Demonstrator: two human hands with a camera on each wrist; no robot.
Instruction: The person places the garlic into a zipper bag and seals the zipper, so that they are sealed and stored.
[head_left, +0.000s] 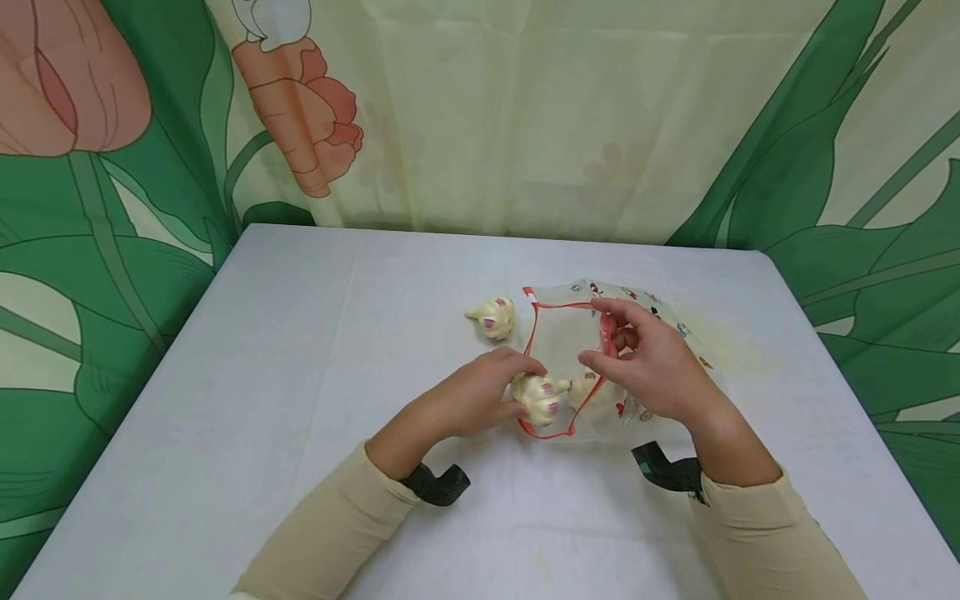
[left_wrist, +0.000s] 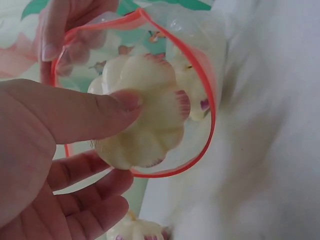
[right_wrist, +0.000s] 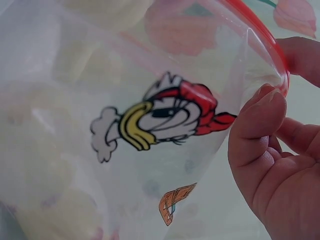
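Note:
My left hand (head_left: pixel 483 392) pinches a garlic bulb (head_left: pixel 538 400) between thumb and fingers, right at the mouth of a clear zip bag (left_wrist: pixel 197 55) with a red rim. In the left wrist view the bulb (left_wrist: pixel 145 110) overlaps the round opening. My right hand (head_left: pixel 648 354) grips the red rim of the bag (right_wrist: pixel 255 30) and holds the mouth spread wide. Another garlic bulb (head_left: pixel 588 390) lies inside the bag; several pale bulb shapes show blurred through the plastic in the right wrist view. Cartoon prints, including a duck head (right_wrist: pixel 170 115), cover the bag's side.
One loose garlic bulb (head_left: pixel 495 318) lies on the white-covered table (head_left: pixel 390 317), just left of the bag's mouth. Behind the table hangs a curtain (head_left: pixel 525 117) printed with tulips and leaves. Black wrist mounts (head_left: pixel 438 485) stick out beneath both wrists.

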